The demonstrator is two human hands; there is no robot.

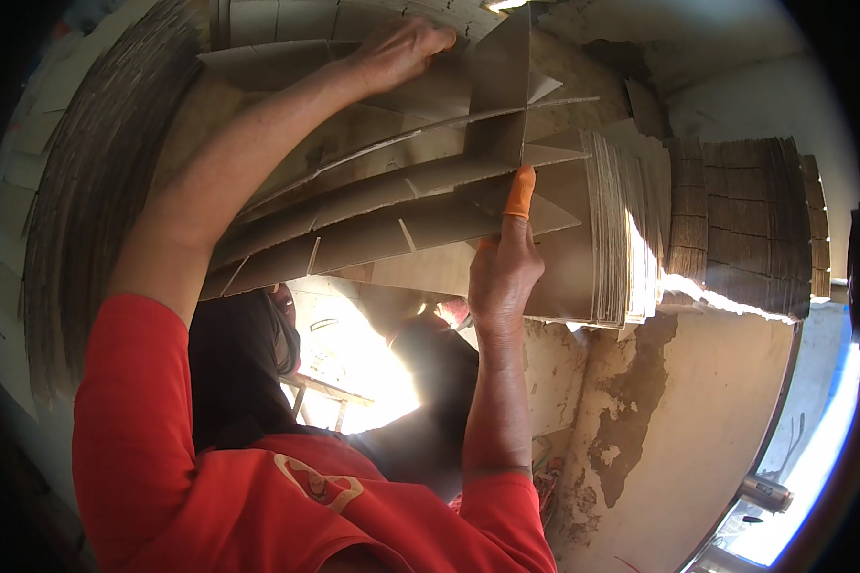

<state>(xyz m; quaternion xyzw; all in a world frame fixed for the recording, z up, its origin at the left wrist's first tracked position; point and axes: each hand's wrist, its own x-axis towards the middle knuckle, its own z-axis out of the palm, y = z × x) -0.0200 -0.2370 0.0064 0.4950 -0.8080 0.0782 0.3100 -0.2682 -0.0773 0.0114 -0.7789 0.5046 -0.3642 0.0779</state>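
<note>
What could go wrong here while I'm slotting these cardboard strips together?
The slotted cardboard strips are held only at the far end by the left hand and one fingertip of the right hand, so the grid might sag or slip apart. Bare skin could get cut on strip edges. Glare below may hide slots.

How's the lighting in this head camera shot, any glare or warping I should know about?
Head view: strong glare burns out the patch below the slotted grey cardboard divider sheets and the edge of the stacked cardboard; the left hand and right hand stay readable; fisheye bends edges near the dark rim.
</note>
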